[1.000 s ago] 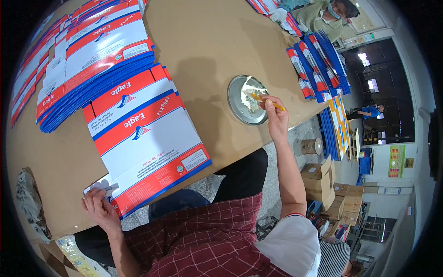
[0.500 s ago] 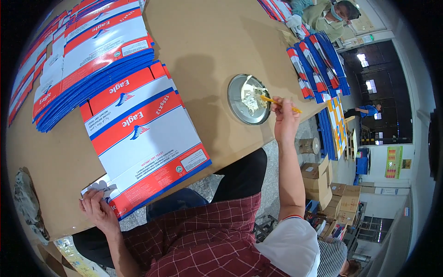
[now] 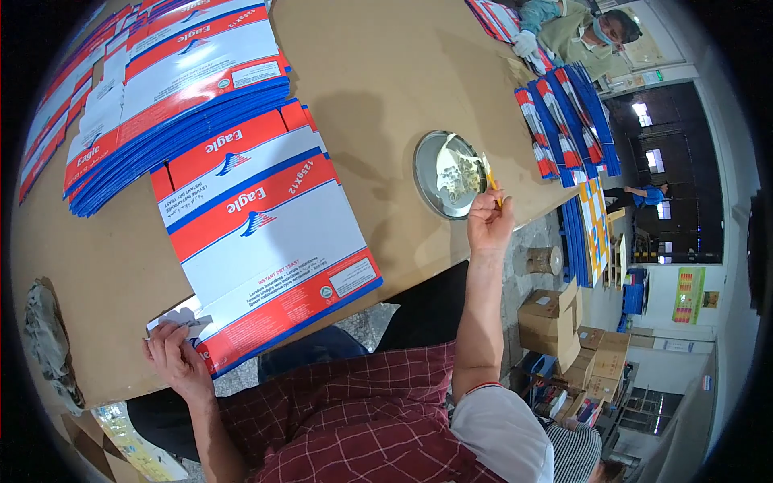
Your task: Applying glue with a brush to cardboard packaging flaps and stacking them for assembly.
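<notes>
A flat printed carton (image 3: pixel 274 233), red, white and blue, lies on the table before me. My left hand (image 3: pixel 179 362) is at its near left corner, fingers bent over the small white flap; the fingertips' undersides are hidden. To the right, my right hand (image 3: pixel 489 224) pinches a thin brush with a yellow handle (image 3: pixel 494 185). Its pale, paste-covered tip points up and away, at the right rim of a round metal plate (image 3: pixel 429 187). White paste (image 3: pixel 457 171) is smeared across the plate.
A tall stack of flat cartons (image 3: pixel 193 101) stands at the far left, touching the carton's far side. A crumpled grey cloth (image 3: pixel 50 342) lies at the left edge. Across the table, a gloved, masked co-worker (image 3: pixel 564 36) is beside upright carton bundles (image 3: pixel 555 121). Open cardboard boxes (image 3: pixel 551 322) stand right.
The brush has swung from lying across the plate's paste to a steeper slant at its right rim, as my right hand turned and lowered slightly. My left hand stays on the flap.
</notes>
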The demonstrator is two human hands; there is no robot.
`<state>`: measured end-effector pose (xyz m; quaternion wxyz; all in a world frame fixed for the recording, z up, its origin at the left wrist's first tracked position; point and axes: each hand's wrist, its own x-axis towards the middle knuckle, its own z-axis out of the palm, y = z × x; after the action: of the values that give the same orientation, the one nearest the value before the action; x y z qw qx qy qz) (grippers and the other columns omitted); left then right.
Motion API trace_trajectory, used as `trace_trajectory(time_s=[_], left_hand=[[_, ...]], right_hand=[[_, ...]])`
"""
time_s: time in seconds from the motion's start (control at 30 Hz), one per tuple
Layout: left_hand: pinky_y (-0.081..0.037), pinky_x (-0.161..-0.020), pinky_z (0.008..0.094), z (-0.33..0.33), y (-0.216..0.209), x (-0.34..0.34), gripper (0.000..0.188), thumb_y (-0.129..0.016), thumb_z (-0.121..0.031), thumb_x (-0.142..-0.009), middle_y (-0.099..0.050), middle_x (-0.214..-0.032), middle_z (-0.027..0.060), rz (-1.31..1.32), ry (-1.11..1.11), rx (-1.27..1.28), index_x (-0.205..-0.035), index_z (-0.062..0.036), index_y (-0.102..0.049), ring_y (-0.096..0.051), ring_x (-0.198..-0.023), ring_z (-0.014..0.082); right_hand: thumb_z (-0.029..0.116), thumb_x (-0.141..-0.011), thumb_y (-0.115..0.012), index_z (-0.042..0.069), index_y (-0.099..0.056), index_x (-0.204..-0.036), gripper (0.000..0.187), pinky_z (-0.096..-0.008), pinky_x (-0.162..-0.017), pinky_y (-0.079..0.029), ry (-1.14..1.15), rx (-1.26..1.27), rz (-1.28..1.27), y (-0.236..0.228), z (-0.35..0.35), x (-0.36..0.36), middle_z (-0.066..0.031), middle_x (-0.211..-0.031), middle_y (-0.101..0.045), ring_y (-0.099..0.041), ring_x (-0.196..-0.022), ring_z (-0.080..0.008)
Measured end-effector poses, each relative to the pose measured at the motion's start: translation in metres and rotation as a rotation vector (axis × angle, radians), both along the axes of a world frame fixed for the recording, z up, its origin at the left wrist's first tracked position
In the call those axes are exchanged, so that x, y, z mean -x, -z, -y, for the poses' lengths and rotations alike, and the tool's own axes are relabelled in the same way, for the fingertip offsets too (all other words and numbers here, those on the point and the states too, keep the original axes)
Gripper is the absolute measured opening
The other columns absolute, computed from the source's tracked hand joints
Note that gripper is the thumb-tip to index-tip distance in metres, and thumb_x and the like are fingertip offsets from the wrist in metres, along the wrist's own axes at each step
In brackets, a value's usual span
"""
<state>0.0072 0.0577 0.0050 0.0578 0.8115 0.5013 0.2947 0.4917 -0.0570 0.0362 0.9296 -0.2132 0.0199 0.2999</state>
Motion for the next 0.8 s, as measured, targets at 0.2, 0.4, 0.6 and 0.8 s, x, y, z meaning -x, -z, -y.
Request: trace_trajectory(time_s=[0.2, 0.4, 0.6, 0.8], left_hand=[[-0.038, -0.085, 0.0431, 0.000, -0.007, 0.002, 0.028, -0.050, 0.011, -0.062, -0.057, -0.089, 0.0105, 0.051, 0.034, -0.028, -0.082, -0.0067, -0.056, -0.053, -0.093, 0.0304], [-0.027, -0.097, 0.0479, 0.003, -0.005, -0.013, 0.024, -0.058, 0.004, -0.062, -0.057, -0.087, 0.0021, -0.044, -0.007, -0.040, -0.079, -0.0139, -0.057, -0.056, -0.094, 0.0226], [-0.026, -0.098, 0.0519, 0.007, -0.007, -0.007, 0.023, -0.062, 0.003, -0.061, -0.058, -0.089, 0.0022, -0.083, -0.017, -0.029, -0.078, -0.0130, -0.058, -0.056, -0.095, 0.0226], [-0.023, -0.097, 0.0547, 0.007, -0.006, -0.005, 0.018, -0.064, -0.006, -0.062, -0.057, -0.086, 0.0007, -0.074, -0.017, -0.035, -0.078, -0.0128, -0.059, -0.055, -0.093, 0.0193]], right_hand=[[0.024, -0.092, -0.045, -0.006, -0.047, -0.110, 0.035, -0.0266, -0.074, -0.048, -0.255, 0.052, 0.092, -0.025, -0.024, 0.037, -0.0094, -0.090, -0.057, -0.056, -0.077, -0.0151], [0.032, -0.094, -0.040, 0.003, -0.050, -0.093, 0.031, -0.0261, -0.071, -0.046, -0.849, 0.057, 0.084, -0.043, -0.096, 0.185, -0.0065, -0.089, -0.055, -0.053, -0.077, -0.0134], [0.027, -0.092, -0.048, 0.007, -0.051, -0.084, 0.021, -0.0207, -0.062, -0.043, -1.051, 0.267, 0.444, -0.014, -0.122, 0.259, -0.0058, -0.077, -0.060, -0.052, -0.066, -0.0080], [0.031, -0.092, -0.048, 0.007, -0.052, -0.080, 0.027, -0.0181, -0.057, -0.042, -1.053, 0.422, 0.781, -0.007, -0.126, 0.272, -0.0049, -0.070, -0.062, -0.052, -0.061, -0.0045]])
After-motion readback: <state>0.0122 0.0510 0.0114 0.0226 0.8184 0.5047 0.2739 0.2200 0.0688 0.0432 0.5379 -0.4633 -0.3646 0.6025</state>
